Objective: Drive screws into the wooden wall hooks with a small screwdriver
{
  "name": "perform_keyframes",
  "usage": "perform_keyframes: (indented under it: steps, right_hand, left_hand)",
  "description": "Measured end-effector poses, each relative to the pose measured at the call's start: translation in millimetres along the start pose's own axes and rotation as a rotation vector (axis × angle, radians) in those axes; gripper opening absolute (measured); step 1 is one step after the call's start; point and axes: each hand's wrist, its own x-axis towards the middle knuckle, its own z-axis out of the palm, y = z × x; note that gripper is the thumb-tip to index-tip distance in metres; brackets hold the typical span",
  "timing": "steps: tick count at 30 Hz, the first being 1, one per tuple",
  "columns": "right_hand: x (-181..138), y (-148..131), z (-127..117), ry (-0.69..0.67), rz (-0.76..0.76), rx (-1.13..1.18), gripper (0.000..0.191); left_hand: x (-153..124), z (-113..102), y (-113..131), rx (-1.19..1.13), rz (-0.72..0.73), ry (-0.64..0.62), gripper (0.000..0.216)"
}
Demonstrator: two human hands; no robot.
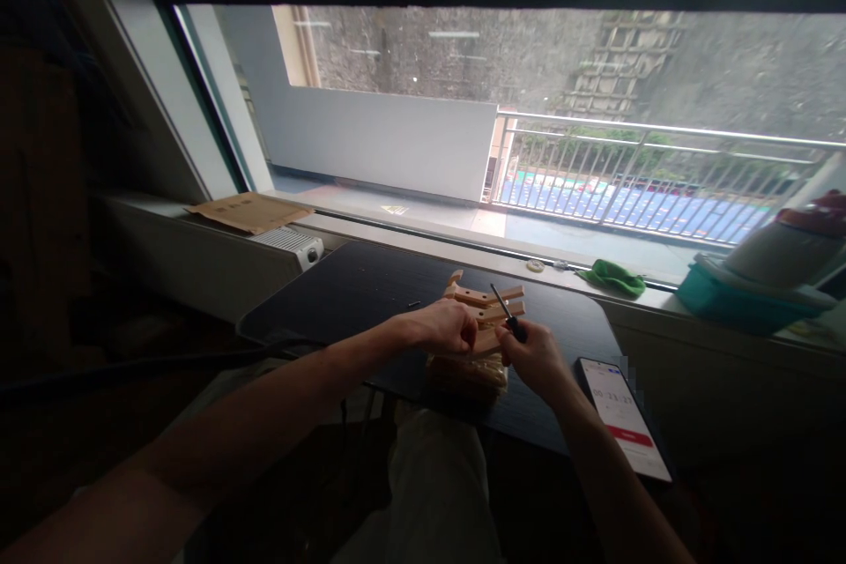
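Observation:
My right hand (pixel 537 354) is closed around the black handle of a screwdriver (pixel 514 324). Its metal shaft points up and to the left, over pale wooden pieces. My left hand (pixel 448 326) has its fingers curled together against the nearest wooden piece (pixel 487 342); whatever lies between the fingertips is hidden. Just beyond both hands sit angled wooden pieces (pixel 472 294) with dark holes. Under the hands, at the near table edge, lies a stack of wooden parts (pixel 466 374) that looks wrapped in clear plastic.
The dark table (pixel 330 291) stands against the window sill. A small dark item (pixel 413 304) lies left of the wood. At right is a phone (pixel 625 414) with a running timer. On the sill are a green cloth (pixel 612 277), a teal box (pixel 733 295) and a cardboard envelope (pixel 248 211).

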Motion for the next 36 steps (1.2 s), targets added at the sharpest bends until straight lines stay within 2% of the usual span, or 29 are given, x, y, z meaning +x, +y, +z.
perform_keyframes:
  steps: [14, 20, 27, 33, 36]
  right_hand:
    - [1.6, 11.6, 4.7, 0.002, 0.002, -0.003, 0.026]
    - [4.5, 14.2, 4.5, 0.001, 0.011, 0.0, 0.026]
    - [1.2, 16.2, 4.9, 0.032, 0.011, -0.04, 0.026]
    - [-4.8, 17.3, 7.8, 0.058, -0.015, -0.076, 0.025]
    - [-9.8, 17.7, 7.5, 0.074, -0.029, -0.089, 0.023]
  left_hand:
    - [1.4, 2.9, -5.6, 0.031, -0.032, -0.027, 0.014]
    - [1.0, 6.0, -3.2, 0.078, 0.027, 0.058, 0.013]
    - [4.4, 7.4, 2.2, 0.089, 0.03, 0.03, 0.014]
    - [2.9, 12.5, -0.7, 0.095, 0.052, 0.049, 0.015]
    - [2.2, 15.4, -1.9, 0.027, 0.055, 0.079, 0.015]
